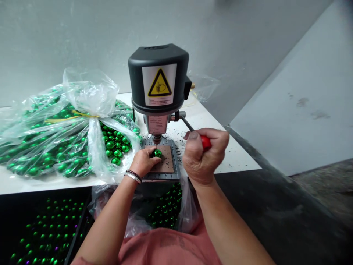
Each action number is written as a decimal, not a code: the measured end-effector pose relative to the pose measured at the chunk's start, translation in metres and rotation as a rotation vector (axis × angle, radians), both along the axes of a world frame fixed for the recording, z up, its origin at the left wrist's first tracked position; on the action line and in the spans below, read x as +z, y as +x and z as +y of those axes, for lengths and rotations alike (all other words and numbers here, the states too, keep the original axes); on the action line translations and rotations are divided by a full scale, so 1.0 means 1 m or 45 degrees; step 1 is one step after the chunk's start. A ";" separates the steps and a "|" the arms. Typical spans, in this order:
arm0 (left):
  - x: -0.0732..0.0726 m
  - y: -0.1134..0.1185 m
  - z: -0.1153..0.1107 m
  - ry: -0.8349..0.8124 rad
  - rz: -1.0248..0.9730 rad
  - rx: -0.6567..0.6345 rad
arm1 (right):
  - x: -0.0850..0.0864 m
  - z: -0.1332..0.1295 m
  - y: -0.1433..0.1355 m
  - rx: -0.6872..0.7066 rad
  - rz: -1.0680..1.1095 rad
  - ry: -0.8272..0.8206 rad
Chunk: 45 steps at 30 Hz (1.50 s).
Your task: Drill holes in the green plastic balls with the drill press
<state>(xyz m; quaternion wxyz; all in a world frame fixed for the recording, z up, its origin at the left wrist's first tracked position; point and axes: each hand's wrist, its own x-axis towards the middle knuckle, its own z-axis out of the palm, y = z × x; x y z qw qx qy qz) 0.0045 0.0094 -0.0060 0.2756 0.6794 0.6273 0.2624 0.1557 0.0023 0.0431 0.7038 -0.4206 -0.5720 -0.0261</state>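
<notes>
A small black drill press (158, 79) stands in front of me with a hand-warning label on its cover. Beneath its bit, on a brown board (165, 167), lies a shiny green ball (157, 153). My left hand (145, 161) pinches this ball between thumb and fingers from the left. The thin drill bit (157, 146) points down at the top of the ball; whether it is inside cannot be told. On the right, my right hand (204, 152) is wrapped round the red knob (205, 142) of the press's feed lever (188, 124).
A big clear plastic bag (91, 95) full of green balls lies left of the press, with loose green balls (116, 147) at its opening. Dark shavings dot the white table (234, 162). Below the front edge, more balls (165, 209) sit in a plastic bag near my lap.
</notes>
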 end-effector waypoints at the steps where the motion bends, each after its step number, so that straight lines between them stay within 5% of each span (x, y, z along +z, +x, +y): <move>1: 0.000 0.000 0.000 -0.011 0.000 0.011 | -0.002 0.000 -0.001 0.023 0.028 -0.003; 14: 0.002 -0.001 -0.002 -0.020 -0.010 -0.017 | -0.027 0.002 -0.004 0.191 0.112 -0.015; 17: 0.000 -0.001 -0.001 -0.012 -0.026 -0.017 | -0.009 0.004 -0.003 0.122 0.108 0.021; 20: -0.002 -0.001 -0.001 -0.015 -0.086 0.002 | 0.030 0.010 0.001 -0.063 -0.001 0.079; 24: 0.002 -0.004 -0.015 -0.004 -0.092 0.018 | 0.072 0.018 0.004 -0.004 -0.064 -0.090; 30: 0.022 -0.023 -0.053 -0.166 -0.084 -0.248 | 0.074 0.018 0.003 0.060 0.005 -0.167; 32: 0.025 -0.034 -0.053 -0.074 -0.066 -0.112 | 0.072 0.018 0.002 0.071 0.018 -0.181; 37: 0.007 -0.066 -0.020 0.228 0.388 0.653 | 0.070 0.019 0.002 0.113 0.059 -0.167; 41: -0.018 -0.075 -0.002 0.027 0.695 0.675 | 0.069 0.016 0.003 0.116 0.046 -0.165; 45: -0.024 -0.073 -0.001 -0.055 0.654 0.629 | 0.069 0.013 0.001 0.098 0.059 -0.122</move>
